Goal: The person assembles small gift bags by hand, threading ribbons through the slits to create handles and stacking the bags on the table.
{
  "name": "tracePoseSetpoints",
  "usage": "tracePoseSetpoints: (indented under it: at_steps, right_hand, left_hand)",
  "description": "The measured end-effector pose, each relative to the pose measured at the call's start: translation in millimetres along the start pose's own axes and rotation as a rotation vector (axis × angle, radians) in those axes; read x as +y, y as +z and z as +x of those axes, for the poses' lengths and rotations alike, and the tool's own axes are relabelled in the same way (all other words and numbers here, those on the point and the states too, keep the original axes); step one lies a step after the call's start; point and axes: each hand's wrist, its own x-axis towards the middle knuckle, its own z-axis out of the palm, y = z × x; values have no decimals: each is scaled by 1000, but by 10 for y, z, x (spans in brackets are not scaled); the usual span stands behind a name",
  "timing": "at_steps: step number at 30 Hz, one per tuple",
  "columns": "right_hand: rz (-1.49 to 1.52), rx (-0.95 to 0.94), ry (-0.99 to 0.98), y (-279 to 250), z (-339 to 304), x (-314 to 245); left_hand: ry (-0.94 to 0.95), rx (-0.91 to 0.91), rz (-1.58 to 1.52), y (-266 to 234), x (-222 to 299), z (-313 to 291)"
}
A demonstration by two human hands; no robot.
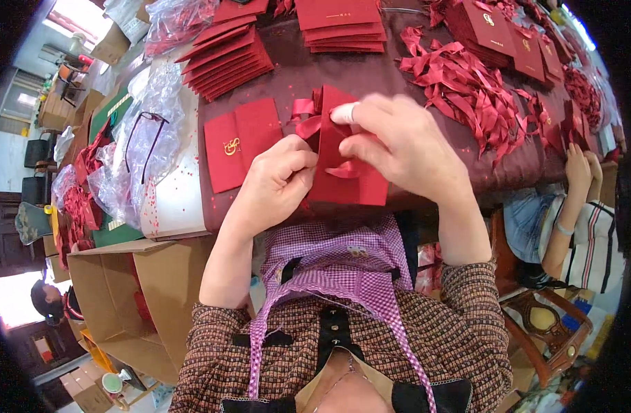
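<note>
In front of me on the dark red cloth stands a red card envelope [350,182], its upper part tilted up, with a shiny red ribbon [304,110] looping out at its upper left. A short ribbon end shows on its front face. My left hand [277,180] is closed at the envelope's left edge, gripping it; the fingertips are hidden. Over the upper right of the envelope is my right hand [408,141], slightly blurred. White tape wraps its index finger, which touches the card; thumb and index are apart. Left of my left hand lies another red envelope [226,153] with a gold emblem.
Stacks of red envelopes [229,65] stand at the back, beside a second stack [343,24]. A heap of red ribbons [467,89] lies right. Clear plastic bags [157,144] and glasses lie left; an open cardboard box [133,303] is below. Another person's hands [580,168] work far right.
</note>
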Motion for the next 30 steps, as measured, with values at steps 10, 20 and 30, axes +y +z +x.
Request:
tracePoseSetpoints:
  at_steps: [10,20,30]
  right_hand:
    - [125,-166,-342,51,-17,101]
    - [164,-186,-234,-192,-73,155]
    - [318,-146,52,40,-44,264]
  left_hand:
    - [-94,-173,-294,-77,14,-34]
    - [-505,386,-1127,-540,-509,-144]
    - [-453,6,-744,60,226,-230]
